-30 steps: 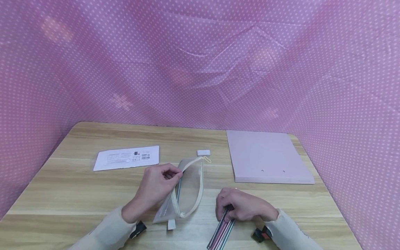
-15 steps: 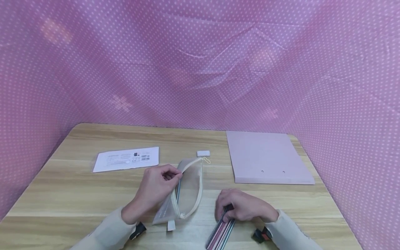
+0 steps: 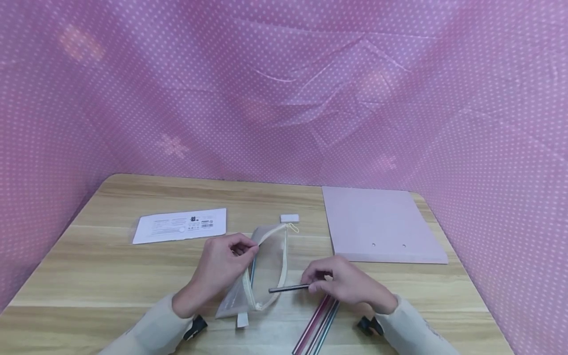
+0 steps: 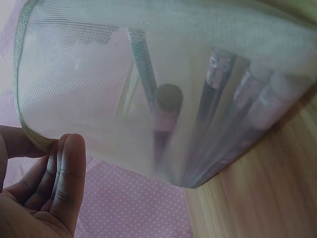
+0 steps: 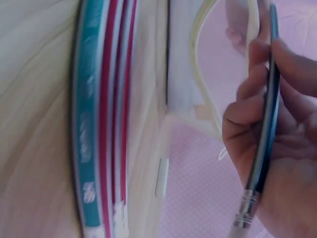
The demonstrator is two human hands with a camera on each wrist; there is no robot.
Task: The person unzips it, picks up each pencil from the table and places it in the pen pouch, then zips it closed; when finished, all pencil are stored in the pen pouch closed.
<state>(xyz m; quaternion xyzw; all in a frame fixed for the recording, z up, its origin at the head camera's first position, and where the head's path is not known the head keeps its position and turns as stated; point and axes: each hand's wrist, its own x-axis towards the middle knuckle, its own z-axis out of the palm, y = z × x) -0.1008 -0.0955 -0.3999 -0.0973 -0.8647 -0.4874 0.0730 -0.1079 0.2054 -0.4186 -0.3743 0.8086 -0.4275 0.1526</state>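
Note:
A translucent mesh zip pouch (image 3: 232,301) stands with its mouth spread wide. My left hand (image 3: 222,264) pinches the pouch's zipper edge between thumb and fingers. Through the mesh in the left wrist view show several pencils (image 4: 210,89) with metal ferrules and erasers. My right hand (image 3: 346,285) holds a dark pencil (image 3: 288,288) between thumb and fingers; its far tip overlaps the near-right rim of the pouch mouth. In the right wrist view, this pencil's eraser end (image 5: 242,218) points back past the palm. Below the right hand lie several red and teal striped pencils (image 3: 316,325).
A white eraser-like block (image 3: 289,218) lies just behind the pouch. At the back left is a flat white printed package (image 3: 179,225). A pale pink folder (image 3: 377,222) with two holes lies back right. Pink dotted cloth (image 3: 284,98) surrounds the wooden table (image 3: 111,281).
My right hand has lifted one dark pencil off the bunch and turned it toward the pouch. The other pencils stay on the table. My left hand keeps its pinch on the pouch.

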